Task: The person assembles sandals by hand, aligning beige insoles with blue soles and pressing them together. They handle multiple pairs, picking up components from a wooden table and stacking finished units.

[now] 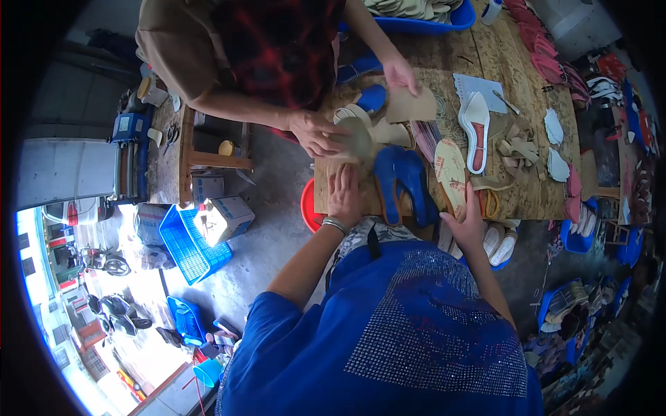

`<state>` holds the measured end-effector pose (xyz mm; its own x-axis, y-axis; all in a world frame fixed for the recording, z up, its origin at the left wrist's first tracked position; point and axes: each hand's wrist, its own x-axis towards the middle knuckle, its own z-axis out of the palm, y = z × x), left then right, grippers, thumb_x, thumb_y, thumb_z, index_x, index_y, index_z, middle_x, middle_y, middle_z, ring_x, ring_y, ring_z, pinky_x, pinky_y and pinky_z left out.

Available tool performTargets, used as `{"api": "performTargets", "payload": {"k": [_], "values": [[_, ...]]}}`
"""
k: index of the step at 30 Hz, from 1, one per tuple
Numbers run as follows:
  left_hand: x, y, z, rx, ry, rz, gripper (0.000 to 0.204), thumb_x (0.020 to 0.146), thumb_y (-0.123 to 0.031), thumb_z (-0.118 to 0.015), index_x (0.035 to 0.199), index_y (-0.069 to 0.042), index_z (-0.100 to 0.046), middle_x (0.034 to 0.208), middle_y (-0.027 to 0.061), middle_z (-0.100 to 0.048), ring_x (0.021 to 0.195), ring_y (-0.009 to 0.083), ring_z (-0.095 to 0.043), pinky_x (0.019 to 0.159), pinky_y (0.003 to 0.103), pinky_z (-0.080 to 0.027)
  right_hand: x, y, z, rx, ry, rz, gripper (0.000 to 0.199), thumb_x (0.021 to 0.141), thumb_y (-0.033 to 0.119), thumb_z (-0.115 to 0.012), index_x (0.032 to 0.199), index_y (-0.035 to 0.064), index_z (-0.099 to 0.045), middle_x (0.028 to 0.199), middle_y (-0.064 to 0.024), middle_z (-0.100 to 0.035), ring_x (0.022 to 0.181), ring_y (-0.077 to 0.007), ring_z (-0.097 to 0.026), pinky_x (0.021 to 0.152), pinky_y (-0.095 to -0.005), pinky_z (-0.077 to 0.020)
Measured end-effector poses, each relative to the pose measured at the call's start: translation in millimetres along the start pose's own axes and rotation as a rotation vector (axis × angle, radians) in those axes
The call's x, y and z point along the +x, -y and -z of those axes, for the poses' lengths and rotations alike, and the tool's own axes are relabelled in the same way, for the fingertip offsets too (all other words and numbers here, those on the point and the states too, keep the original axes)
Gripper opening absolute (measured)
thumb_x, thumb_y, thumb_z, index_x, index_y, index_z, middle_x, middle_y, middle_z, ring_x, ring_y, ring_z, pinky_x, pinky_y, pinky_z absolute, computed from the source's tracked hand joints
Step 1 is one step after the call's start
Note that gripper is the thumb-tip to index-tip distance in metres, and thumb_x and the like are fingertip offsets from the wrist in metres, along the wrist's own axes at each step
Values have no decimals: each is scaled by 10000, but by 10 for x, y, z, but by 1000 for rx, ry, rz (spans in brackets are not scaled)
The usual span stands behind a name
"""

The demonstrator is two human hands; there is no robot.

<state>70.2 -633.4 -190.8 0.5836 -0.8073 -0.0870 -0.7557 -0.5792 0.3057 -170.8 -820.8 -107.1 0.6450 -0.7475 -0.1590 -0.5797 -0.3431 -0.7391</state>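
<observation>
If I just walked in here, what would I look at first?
Probably the bright blue shoe soles in the middle of the wooden table. The left hand rests flat beside them and the right hand touches a tan insole, while another person's hands work opposite.

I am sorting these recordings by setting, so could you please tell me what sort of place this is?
Most likely a small shoemaking workshop: tan insoles and blue soles lie on a wooden workbench, blue bins hold more insoles, and rows of shoe parts line its far edge.
</observation>
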Motion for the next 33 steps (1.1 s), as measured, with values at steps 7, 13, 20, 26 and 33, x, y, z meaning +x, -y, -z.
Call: {"api": "performTargets", "payload": {"k": [7,13,20,26,33], "values": [[6,34,10,15,61,56,647,877,-285,-553,1415,-15,-318,1477,146,-297,1408,280,-227,1149,489,-163,52,92,-16,-81,28,35,914,722,216,-765,1451,19,-249,1401,-229,-407,1296,-356,-415,1054,-402,-355],[37,-96,88,-78,-56,-25,572,855,-253,-604,1350,-28,-428,1440,158,-367,1369,299,-310,1123,502,-229,33,45,-55,-33,-3,61,912,720,194,-762,1451,17,-247,1393,-224,-415,1287,-348,-425,1052,-404,-354],[122,-386,61,-188,-126,-123,581,856,-238,-620,1346,-3,-417,1440,171,-362,1364,316,-321,1111,480,-266,-21,77,-27,5,-7,54,904,722,172,-755,1451,8,-247,1390,-223,-417,1279,-344,-431,1053,-399,-350],[130,-420,98,-255,-166,-105,646,858,-241,-609,1384,29,-348,1441,219,-337,1356,352,-314,1117,459,-265,-60,19,8,1,-41,43,900,725,175,-754,1448,3,-247,1394,-229,-408,1279,-350,-427,1054,-398,-348],[604,-350,39,-1205,-119,425,753,861,-284,-671,1408,55,-280,1328,217,-454,1175,275,-500,950,346,-435,-60,64,0,-43,-28,12,927,720,195,-766,1456,16,-232,1404,-230,-397,1295,-355,-408,1058,-397,-346]]}}
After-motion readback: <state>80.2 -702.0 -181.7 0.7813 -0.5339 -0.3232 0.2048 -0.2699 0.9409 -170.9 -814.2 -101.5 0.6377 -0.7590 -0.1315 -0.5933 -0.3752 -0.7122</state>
